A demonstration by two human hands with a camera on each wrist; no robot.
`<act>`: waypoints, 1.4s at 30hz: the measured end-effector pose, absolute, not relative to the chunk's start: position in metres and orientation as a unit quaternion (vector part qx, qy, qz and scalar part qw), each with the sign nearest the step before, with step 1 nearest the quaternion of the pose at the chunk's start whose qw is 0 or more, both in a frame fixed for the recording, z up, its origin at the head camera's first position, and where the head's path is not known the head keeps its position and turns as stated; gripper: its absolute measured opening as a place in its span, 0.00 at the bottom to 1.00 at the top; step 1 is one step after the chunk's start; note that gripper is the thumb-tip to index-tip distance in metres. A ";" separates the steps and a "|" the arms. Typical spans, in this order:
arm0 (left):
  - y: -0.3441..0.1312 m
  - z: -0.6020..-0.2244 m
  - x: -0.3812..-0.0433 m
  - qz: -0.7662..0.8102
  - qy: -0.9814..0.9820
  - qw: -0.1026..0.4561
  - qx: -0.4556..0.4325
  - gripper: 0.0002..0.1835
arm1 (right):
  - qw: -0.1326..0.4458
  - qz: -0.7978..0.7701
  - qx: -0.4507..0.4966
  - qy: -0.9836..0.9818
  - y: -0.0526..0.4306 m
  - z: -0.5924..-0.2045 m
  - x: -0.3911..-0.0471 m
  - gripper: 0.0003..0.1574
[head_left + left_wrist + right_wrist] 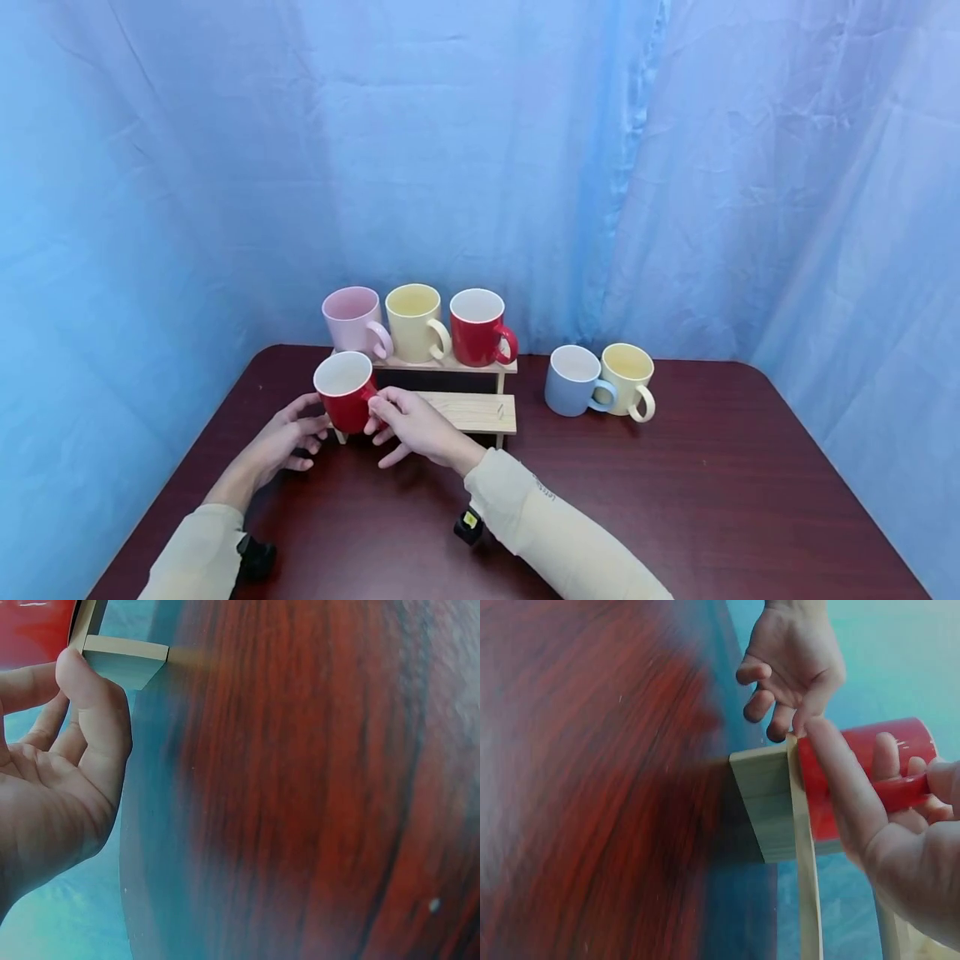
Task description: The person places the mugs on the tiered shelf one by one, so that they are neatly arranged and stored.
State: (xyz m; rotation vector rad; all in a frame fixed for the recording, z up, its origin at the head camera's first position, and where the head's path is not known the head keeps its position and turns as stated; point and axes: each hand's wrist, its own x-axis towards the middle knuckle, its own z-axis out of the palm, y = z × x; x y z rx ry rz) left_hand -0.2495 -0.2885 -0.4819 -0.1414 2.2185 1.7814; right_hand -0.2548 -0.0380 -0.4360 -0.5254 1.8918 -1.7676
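Note:
A red mug with a white inside (347, 412) stands upright at the left end of the lower step of a wooden two-step rack (480, 412). My right hand (422, 429) pinches its handle from the right, thumb and fingers around it, as the right wrist view also shows. On the other side, my left hand (277, 446) is beside the mug and the rack's left end, its fingers loosely bent. In the left wrist view, the left hand's fingertips are at the rack's edge (127, 649); whether they touch the mug is hard to tell.
A pink mug (347, 332), a yellow mug (408, 337) and another red mug (472, 343) stand on the upper step. To the right, a light blue mug (567, 393) and a second yellow mug (622, 383) stand on the dark wooden table (705, 492). Blue curtains (480, 150) surround it.

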 end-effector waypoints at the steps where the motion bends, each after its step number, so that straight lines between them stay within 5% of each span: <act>1: -0.289 -0.482 -0.249 0.619 0.770 0.147 -0.049 0.32 | 0.249 -0.650 -0.188 0.693 -0.038 -0.435 -0.253 0.16; 22: -0.294 -0.479 -0.249 0.610 0.777 0.147 -0.050 0.34 | 0.278 -0.625 -0.193 0.704 -0.037 -0.428 -0.259 0.19; 33: -0.289 -0.484 -0.251 0.610 0.778 0.145 -0.051 0.33 | 0.101 -0.470 -0.251 0.840 0.011 -0.384 -0.250 0.20; 42: -0.293 -0.479 -0.247 0.608 0.779 0.146 -0.042 0.33 | 0.078 -0.500 -0.264 0.821 0.102 -0.332 -0.245 0.21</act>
